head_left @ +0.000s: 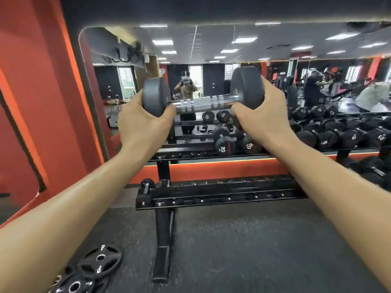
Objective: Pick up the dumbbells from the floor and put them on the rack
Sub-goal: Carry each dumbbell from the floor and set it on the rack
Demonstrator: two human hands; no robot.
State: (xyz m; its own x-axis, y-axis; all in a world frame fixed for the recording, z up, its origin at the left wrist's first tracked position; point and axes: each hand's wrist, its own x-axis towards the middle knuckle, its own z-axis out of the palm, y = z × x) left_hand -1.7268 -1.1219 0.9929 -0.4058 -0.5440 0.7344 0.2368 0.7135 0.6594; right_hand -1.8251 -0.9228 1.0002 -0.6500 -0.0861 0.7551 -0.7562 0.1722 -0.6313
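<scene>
Dumbbell (203,96) is being held up at chest height in front of the mirror (211,60), both hands cupping its rubber heads: left hand (141,121) wrapping the left head, right hand (260,115) wrapping the right, the knurled handle bare between them. It is hovering above the rack (211,195), whose top tier is showing open space left of the 20s (224,144). Judging from this, lowering it level, keeping both ends even, and seating each head in a cradle before slipping the fingers clear is looking wise, since fingers under the heads are risking a pinch.
</scene>
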